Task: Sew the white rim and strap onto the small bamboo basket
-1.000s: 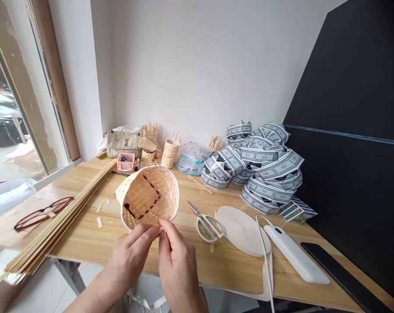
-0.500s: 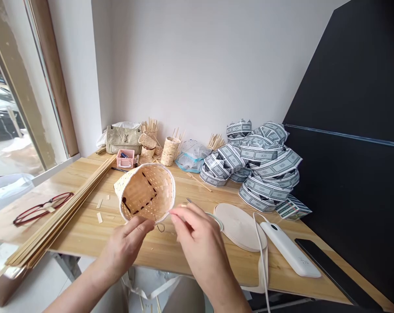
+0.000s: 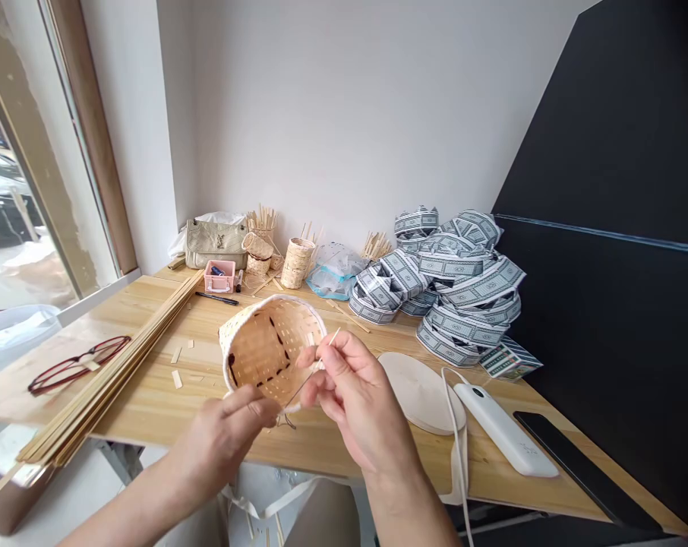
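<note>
Basket (image 3: 272, 351) shifted up-right, right hand (image 3: 355, 399) pinching needle (image 3: 328, 343), left hand (image 3: 222, 441) gripping rim (image 3: 228, 370)

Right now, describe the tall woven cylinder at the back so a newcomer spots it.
At the far edge of the wooden table, find the clear plastic bag. Just left of it stands an upright woven bamboo cylinder. Unlike the tilted small basket further left, it is a straight open tube.
</note>
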Available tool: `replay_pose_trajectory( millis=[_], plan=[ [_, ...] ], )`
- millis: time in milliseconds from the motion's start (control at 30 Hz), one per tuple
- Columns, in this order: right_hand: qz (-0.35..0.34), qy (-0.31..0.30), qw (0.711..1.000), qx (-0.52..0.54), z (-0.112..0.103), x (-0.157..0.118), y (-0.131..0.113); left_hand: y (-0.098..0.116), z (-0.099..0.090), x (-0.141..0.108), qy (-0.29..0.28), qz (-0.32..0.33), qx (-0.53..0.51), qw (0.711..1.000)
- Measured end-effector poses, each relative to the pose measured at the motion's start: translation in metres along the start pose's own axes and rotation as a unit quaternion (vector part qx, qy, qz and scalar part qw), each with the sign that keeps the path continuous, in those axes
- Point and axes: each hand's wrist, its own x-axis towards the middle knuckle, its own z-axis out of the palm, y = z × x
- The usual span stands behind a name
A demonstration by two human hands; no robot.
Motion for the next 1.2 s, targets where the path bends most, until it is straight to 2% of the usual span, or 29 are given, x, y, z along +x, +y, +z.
replay_pose_trajectory(
  millis=[67, 133, 233, 333, 433, 600, 700, 800, 833, 900, 967, 1033, 1133, 1200],
  plan=[
    [0.028, -0.019, 0.996, 0.078, -0.006, 0.001, -0.008, 0.003, -0.006, 0.008, 0.012, -0.056, -0.093, 0.994],
    [0.030, -0.011, 0.992, 0.122, -0.016, 0.005, -0.015, 0.004, -0.010, 0.015, 0.000, -0.132, -0.203, 0.970],
    [-0.008, 0.048, 0.987, 0.151, -0.038, 0.016, -0.024, 0.006, -0.011, 0.022, -0.031, -0.268, -0.353, 0.896],
    [-0.023, 0.106, 0.981, 0.158, -0.061, 0.025, -0.025, 0.008, -0.011, 0.027, -0.045, -0.355, -0.427, 0.830],
    [-0.010, 0.125, 0.980, 0.155, -0.079, 0.028, -0.017, 0.010, -0.010, 0.032, -0.067, -0.386, -0.442, 0.807],
    [-0.018, 0.138, 0.981, 0.133, -0.095, 0.029, 0.001, 0.008, -0.006, 0.038, -0.089, -0.384, -0.447, 0.803],
    [-0.032, 0.139, 0.983, 0.113, -0.098, 0.030, 0.005, 0.005, -0.003, 0.039, -0.098, -0.387, -0.450, 0.799],
    [-0.068, 0.141, 0.986, 0.057, -0.091, 0.026, 0.001, 0.002, -0.002, 0.041, -0.111, -0.407, -0.459, 0.782],
    [-0.076, 0.126, 0.989, 0.010, -0.086, 0.023, -0.001, 0.002, -0.002, 0.042, -0.118, -0.412, -0.464, 0.775],
    [-0.067, 0.054, 0.989, -0.117, -0.074, 0.016, -0.006, 0.001, 0.000, 0.044, -0.128, -0.412, -0.474, 0.768],
    [-0.045, -0.045, 0.966, -0.249, -0.061, 0.010, -0.009, 0.000, 0.002, 0.046, -0.130, -0.396, -0.489, 0.766],
    [-0.053, -0.116, 0.931, -0.341, -0.050, 0.007, -0.010, 0.002, 0.003, 0.049, -0.134, -0.376, -0.505, 0.765],
    [-0.088, -0.168, 0.894, -0.405, -0.041, 0.007, -0.008, 0.007, 0.005, 0.055, -0.147, -0.361, -0.519, 0.761],
    [-0.086, -0.178, 0.889, -0.412, -0.041, 0.009, -0.005, 0.010, 0.005, 0.058, -0.152, -0.359, -0.515, 0.763]
  ],
)
